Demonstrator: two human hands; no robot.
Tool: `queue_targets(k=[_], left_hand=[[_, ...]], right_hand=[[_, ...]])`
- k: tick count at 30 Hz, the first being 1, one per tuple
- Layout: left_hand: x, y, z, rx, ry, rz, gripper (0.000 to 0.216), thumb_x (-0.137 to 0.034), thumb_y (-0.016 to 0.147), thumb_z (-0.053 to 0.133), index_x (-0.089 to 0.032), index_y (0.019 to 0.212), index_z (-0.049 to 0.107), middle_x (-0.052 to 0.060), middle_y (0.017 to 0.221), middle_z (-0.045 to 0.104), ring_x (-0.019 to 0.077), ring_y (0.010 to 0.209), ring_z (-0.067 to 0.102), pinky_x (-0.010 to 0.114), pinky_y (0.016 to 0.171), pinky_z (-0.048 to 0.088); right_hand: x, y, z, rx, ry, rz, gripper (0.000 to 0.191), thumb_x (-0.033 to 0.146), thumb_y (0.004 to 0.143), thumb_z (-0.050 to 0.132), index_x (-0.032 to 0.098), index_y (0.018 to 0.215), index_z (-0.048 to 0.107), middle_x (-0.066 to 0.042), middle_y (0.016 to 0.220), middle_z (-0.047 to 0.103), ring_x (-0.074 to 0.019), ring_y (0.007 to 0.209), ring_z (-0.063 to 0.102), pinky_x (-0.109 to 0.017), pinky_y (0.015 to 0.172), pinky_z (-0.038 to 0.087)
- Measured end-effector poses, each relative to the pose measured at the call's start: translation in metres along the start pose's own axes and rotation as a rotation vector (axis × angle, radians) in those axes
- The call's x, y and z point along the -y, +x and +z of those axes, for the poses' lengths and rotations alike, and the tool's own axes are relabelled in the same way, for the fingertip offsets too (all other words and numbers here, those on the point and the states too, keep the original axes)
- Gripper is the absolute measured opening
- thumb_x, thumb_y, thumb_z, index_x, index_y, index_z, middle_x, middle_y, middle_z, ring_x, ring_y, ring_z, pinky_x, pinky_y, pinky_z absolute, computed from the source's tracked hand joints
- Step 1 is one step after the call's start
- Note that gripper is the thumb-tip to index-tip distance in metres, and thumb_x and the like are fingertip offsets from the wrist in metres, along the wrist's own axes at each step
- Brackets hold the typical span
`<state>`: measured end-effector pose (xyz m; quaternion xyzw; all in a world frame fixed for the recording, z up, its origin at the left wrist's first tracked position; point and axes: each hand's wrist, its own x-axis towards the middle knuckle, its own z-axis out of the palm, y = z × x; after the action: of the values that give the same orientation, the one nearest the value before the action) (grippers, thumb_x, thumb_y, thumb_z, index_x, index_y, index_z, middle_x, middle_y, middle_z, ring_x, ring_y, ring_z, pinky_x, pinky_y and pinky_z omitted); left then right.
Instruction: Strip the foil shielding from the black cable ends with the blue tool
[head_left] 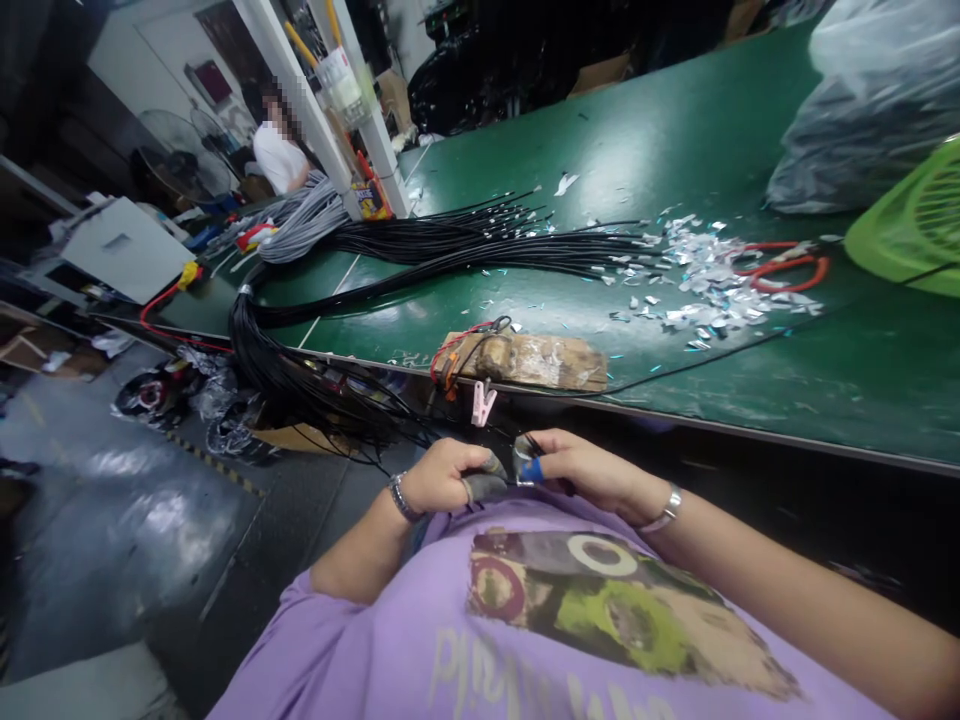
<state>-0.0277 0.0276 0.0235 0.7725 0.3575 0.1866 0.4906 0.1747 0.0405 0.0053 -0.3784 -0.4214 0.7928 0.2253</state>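
Both of my hands are close together in front of my shirt, just below the table's near edge. My left hand (459, 474), with grey finger covers, is closed with thumb and fingers pinched on a thin black cable. My right hand (566, 465), with a blue wrap on a finger, pinches at the cable's end, where a small whitish tip shows. Black cables (262, 350) in a thick bundle hang over the table edge to the left of my hands. A wooden block (559, 362) with a pink clip (484, 403) at its front lies just beyond my hands.
On the green table (675, 130) lie foil scraps (709, 275), red-handled pliers or scissors (787, 270) and more black cables. A green fan (915, 220) and a plastic bag (870, 110) stand at the right. A white post (300, 90) rises at left; a person (279, 155) sits beyond.
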Motion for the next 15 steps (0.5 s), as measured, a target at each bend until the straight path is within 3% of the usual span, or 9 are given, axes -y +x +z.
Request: queue_targets(k=[2, 4, 9, 11, 15], left_hand=[[-0.001, -0.007, -0.004, -0.056, 0.092, 0.053, 0.034, -0.044, 0.084, 0.055, -0.013, 0.076, 0.068, 0.008, 0.073, 0.067, 0.0147, 0.068, 0.06, 0.023, 0.067, 0.044], [-0.001, -0.014, -0.006, -0.102, 0.179, 0.071, 0.033, -0.043, 0.085, 0.054, -0.015, 0.078, 0.069, 0.009, 0.074, 0.068, 0.0159, 0.07, 0.062, 0.023, 0.069, 0.044], [0.004, -0.02, -0.004, -0.143, 0.251, 0.037, 0.037, -0.047, 0.085, 0.051, -0.017, 0.078, 0.07, 0.01, 0.073, 0.069, 0.0175, 0.07, 0.062, 0.025, 0.069, 0.044], [0.006, -0.019, -0.003, -0.145, 0.242, 0.027, 0.038, -0.049, 0.085, 0.052, -0.017, 0.078, 0.071, 0.01, 0.073, 0.07, 0.0176, 0.069, 0.062, 0.025, 0.069, 0.044], [0.007, -0.017, -0.002, -0.136, 0.249, 0.024, 0.037, -0.049, 0.084, 0.053, -0.017, 0.077, 0.071, 0.009, 0.07, 0.069, 0.0166, 0.065, 0.06, 0.025, 0.066, 0.043]], right_hand=[[-0.001, 0.004, 0.0, -0.119, 0.076, -0.024, 0.033, 0.036, 0.051, 0.074, 0.019, 0.054, 0.046, 0.008, 0.042, 0.04, -0.0038, 0.038, 0.026, -0.02, 0.038, 0.014], [-0.005, 0.005, -0.001, -0.149, 0.09, -0.006, 0.041, 0.046, 0.054, 0.075, 0.019, 0.053, 0.044, 0.008, 0.042, 0.039, -0.0031, 0.037, 0.022, -0.02, 0.038, 0.012], [-0.005, -0.002, 0.0, 0.043, -0.071, 0.01, 0.057, 0.073, 0.063, 0.06, 0.018, 0.052, 0.048, 0.004, 0.043, 0.045, -0.0039, 0.036, 0.023, -0.023, 0.036, 0.013], [0.0, -0.004, 0.004, 0.084, -0.13, -0.003, 0.058, 0.074, 0.062, 0.06, 0.017, 0.057, 0.052, 0.002, 0.048, 0.052, -0.0042, 0.037, 0.027, -0.023, 0.037, 0.014], [0.011, -0.001, 0.015, 0.106, -0.188, 0.017, 0.047, 0.056, 0.053, 0.078, 0.016, 0.057, 0.053, 0.008, 0.047, 0.043, -0.0043, 0.043, 0.028, -0.021, 0.041, 0.018]])
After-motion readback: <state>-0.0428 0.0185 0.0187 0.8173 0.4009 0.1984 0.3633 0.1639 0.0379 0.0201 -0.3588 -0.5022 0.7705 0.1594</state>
